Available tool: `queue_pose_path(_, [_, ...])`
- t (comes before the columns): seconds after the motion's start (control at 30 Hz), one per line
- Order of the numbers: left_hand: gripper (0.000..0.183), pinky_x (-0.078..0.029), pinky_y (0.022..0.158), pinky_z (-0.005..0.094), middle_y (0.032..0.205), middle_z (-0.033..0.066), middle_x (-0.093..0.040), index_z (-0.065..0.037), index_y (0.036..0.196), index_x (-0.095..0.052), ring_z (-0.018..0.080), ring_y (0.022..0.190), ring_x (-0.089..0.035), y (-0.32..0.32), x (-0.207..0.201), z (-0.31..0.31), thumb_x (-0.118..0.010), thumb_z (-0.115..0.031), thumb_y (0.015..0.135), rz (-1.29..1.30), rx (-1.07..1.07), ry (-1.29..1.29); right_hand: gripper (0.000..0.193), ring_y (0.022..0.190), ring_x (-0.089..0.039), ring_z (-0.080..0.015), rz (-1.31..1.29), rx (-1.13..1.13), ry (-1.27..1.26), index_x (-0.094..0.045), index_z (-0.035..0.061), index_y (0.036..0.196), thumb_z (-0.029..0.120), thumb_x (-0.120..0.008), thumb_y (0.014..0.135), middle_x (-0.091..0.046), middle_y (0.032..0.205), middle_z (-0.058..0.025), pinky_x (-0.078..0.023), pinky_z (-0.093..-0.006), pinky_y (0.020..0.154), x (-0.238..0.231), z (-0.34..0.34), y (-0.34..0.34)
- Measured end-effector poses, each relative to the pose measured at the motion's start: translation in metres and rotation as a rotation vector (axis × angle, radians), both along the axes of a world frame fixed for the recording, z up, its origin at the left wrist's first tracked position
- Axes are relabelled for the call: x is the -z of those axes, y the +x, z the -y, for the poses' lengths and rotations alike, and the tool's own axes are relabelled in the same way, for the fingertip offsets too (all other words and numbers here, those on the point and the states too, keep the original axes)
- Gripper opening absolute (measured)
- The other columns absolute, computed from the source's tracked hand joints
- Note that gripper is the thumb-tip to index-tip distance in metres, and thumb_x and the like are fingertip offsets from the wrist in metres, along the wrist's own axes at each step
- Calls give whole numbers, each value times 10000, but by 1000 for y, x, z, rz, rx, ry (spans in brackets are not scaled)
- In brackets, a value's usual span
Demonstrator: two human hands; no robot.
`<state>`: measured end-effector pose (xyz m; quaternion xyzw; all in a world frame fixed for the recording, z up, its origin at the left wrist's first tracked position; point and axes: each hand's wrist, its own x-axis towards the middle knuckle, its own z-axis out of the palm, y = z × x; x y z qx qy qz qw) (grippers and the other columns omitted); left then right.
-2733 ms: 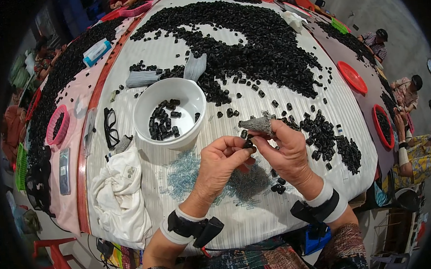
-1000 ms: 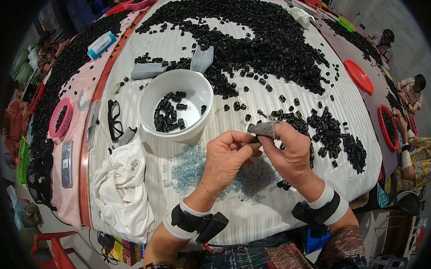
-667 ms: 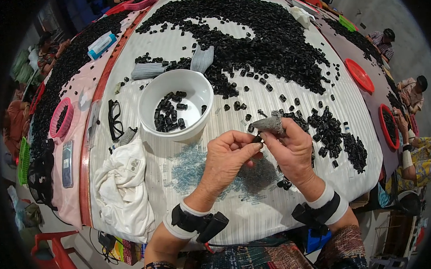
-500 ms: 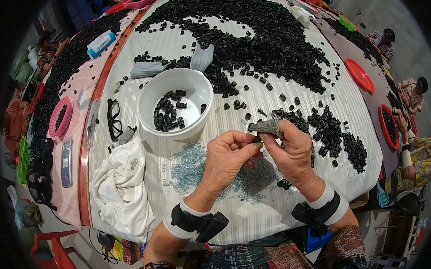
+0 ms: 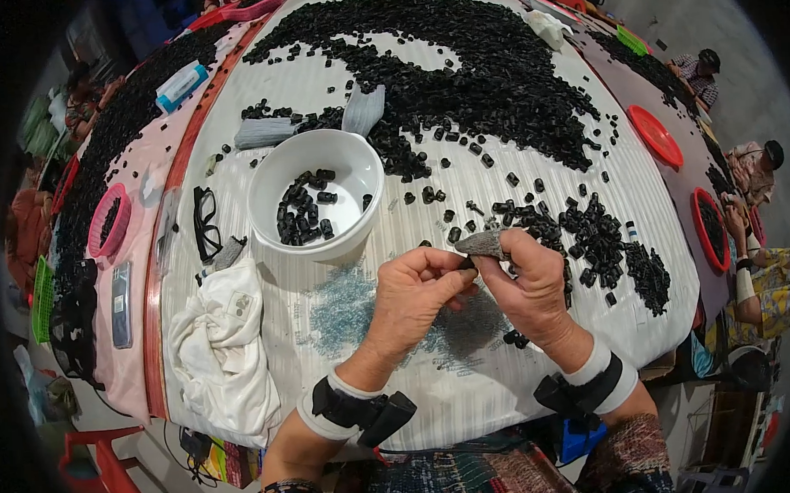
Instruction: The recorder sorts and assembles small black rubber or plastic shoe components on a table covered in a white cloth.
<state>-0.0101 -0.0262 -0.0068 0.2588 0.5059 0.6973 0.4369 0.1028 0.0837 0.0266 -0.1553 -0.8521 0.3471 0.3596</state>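
Close together over the table, my left hand (image 5: pixel 412 300) and my right hand (image 5: pixel 536 286) meet at their fingertips. The left thumb and fingers pinch a small black plastic part (image 5: pixel 467 264). My right thumb presses against the same part, and a grey knitted finger sleeve (image 5: pixel 481 244) covers the right index finger. Most of the part is hidden by the fingertips. Beneath the hands lies a spread of tiny metal springs (image 5: pixel 341 315). Just beyond the right hand are loose black plastic pieces (image 5: pixel 593 238), some barrel-shaped, with a heap of thinner ones (image 5: pixel 648 279) beside them.
A white bowl (image 5: pixel 356 173) at the left holds several black barrels. Left of it are eyeglasses (image 5: pixel 206 224) and a crumpled white cloth (image 5: pixel 218 342). A large black heap (image 5: pixel 494 101) covers the far table. Red trays (image 5: pixel 655 138) and other people sit along the right.
The right index finger with its grey sleeve has tipped lower and curled over the fingertips. Both hands stay joined at the small black part. The whole view has shifted slightly.
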Motion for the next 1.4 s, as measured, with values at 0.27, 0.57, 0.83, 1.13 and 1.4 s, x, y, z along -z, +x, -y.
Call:
queue_pose_path(0.27, [198, -538, 584, 202, 872, 108, -675, 48, 1000, -626, 161, 792, -681, -5, -5, 0, -652, -84, 854, 132, 56, -19, 151, 625, -623, -240, -24, -2, 79, -595, 1, 875, -38, -661, 746, -607, 748, -124, -485, -293, 564, 3, -3, 0])
queue_pose_path(0.57, [177, -510, 564, 193, 849, 71, -673, 36, 970, -634, 128, 751, -669, 0, -3, -1, -648, -100, 859, 36, -24, -16, 132, 617, -633, -223, -64, 38, -65, -590, -2, 860, -32, -657, 751, -611, 732, -126, -490, -292, 562, 5, 4, -8])
queue_pose_path(0.83, [167, -503, 563, 190, 841, 71, -672, 26, 962, -636, 121, 755, -665, 0, -8, 0, -642, -108, 863, 21, -6, -59, 121, 605, -630, -213, 5, 43, 21, -586, -7, 858, -23, -655, 761, -610, 733, -126, -489, -289, 543, 5, 3, -4])
queue_pose_path(1.13, [135, -530, 569, 245, 784, 74, -650, 19, 909, -611, 147, 662, -641, -5, -4, 1, -607, -100, 844, 282, -33, -14, 227, 678, -590, -239, 94, -87, 81, -571, -13, 921, 15, -683, 726, -570, 823, -134, -480, -293, 531, -6, 2, -2])
queue_pose_path(1.4, [132, -531, 571, 240, 789, 84, -661, 16, 887, -620, 120, 649, -627, -7, -2, 1, -608, -106, 838, 317, -31, 22, 419, 730, -554, -270, 61, -131, 315, -533, -13, 964, 82, -757, 622, -513, 828, -123, -490, -325, 597, 4, 3, -12])
